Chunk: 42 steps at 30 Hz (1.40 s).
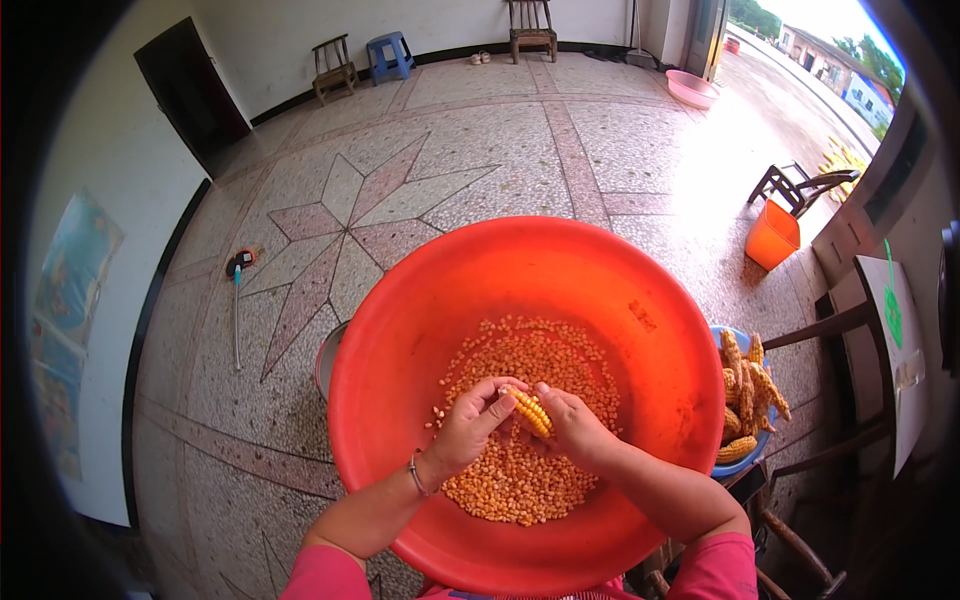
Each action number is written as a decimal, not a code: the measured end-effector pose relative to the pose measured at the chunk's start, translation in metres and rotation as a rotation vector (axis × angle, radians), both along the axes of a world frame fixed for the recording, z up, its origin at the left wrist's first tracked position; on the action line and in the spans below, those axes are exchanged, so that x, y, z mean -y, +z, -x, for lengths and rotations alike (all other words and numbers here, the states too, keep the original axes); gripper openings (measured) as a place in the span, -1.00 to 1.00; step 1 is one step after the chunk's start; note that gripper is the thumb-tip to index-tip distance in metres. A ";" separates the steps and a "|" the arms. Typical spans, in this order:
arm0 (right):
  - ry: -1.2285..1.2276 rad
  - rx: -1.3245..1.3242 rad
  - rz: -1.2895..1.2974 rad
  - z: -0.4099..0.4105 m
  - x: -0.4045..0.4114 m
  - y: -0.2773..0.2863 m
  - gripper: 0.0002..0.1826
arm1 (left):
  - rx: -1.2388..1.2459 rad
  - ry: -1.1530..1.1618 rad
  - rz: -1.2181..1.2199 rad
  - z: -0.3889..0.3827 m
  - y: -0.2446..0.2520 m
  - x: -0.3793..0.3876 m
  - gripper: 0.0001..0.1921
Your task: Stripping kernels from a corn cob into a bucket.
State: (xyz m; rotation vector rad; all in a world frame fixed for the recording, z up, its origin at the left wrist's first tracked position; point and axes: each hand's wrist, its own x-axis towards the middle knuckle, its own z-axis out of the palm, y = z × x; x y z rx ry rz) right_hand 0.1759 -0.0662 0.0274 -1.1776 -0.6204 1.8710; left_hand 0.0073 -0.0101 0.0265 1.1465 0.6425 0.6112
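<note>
An ear of dried yellow corn (531,412) is held between my two hands, with rows of kernels still on the side facing up. My left hand (474,421) grips its upper left end, thumb and forefinger pinching the tip. Around the lower right end my right hand (574,429) is closed, its thumb lying along the kernels. Both hands are above a large red plastic basin (480,274). Loose corn kernels (525,484) are spread over the basin's bottom. The fingers under the ear are partly hidden.
Right of the basin, a blue basin (721,471) holds several corn cobs (746,390). An orange bin (772,234) and a dark wooden chair (802,187) stand farther right. Left, a pole with a dark head (238,315) lies on the terrazzo floor. A blue stool (390,56) is by the back wall.
</note>
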 end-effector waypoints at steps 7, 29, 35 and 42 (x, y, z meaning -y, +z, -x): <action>-0.003 -0.025 -0.018 0.000 0.000 -0.001 -0.42 | 0.022 0.002 0.017 -0.001 0.007 0.001 -0.74; -0.053 -0.203 -0.024 -0.007 0.002 0.004 -0.61 | 0.294 0.034 0.311 0.005 -0.009 -0.010 -0.75; 0.039 0.027 -0.153 -0.002 0.003 0.013 -0.57 | 0.312 0.108 0.364 0.012 -0.018 -0.018 -0.75; 0.019 0.157 -0.216 0.003 0.007 0.004 -0.57 | 0.241 0.068 0.246 0.008 -0.019 -0.012 -0.76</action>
